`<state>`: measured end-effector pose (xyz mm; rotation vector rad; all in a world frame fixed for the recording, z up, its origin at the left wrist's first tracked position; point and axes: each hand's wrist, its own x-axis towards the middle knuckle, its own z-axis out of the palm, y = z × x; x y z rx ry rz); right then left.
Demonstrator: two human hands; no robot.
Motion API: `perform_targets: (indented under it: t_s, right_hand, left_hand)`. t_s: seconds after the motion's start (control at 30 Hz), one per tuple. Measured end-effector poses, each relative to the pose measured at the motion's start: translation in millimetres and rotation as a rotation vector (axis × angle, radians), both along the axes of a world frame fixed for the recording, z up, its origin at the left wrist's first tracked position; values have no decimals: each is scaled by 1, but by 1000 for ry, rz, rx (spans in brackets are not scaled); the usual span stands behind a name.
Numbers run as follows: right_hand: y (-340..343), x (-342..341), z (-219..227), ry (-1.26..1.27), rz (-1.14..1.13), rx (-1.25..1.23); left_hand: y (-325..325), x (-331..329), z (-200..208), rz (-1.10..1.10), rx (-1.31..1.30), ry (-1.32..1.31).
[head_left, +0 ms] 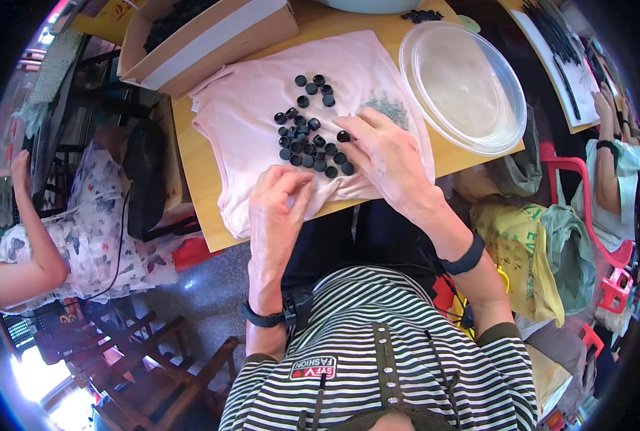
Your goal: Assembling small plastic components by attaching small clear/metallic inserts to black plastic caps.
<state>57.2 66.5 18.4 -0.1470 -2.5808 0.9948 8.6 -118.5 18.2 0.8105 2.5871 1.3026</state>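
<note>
My right hand (392, 158) pinches a small round black cap (343, 136) between thumb and fingers, just above the cloth. My left hand (280, 197) is closed at the cloth's near edge, its thumb and fingertips drawn together; what they hold, if anything, is hidden. Between and beyond the hands, several black caps (310, 149) are scattered on the pale pink cloth (251, 93), some with the hollow side up. Beside my right hand's knuckles lies a loose pile of tiny clear pieces (386, 108), partly covered by the hand.
An open cardboard box (212, 44) of dark parts stands at the back left. A round translucent plastic lid (463, 86) lies at the right table edge (198, 208). Small black pieces (422, 16) sit at the back. Other people sit left and right; bags (514, 251) stand right.
</note>
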Motion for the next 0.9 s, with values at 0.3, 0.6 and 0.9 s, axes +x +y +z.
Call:
perform_targets:
  t_s: [0.3,0.6,0.9]
  right_hand:
    - [-20,-35,-6,103,44,73]
    - [-15,-48,-2,-107,27,28]
    - [-23,-57,5,-81,151,126]
  left_hand:
    - [2,-8,9,64,69,16]
    - [-16,-31,2,203,48,26]
    - [11,-58,-4,105,79,137]
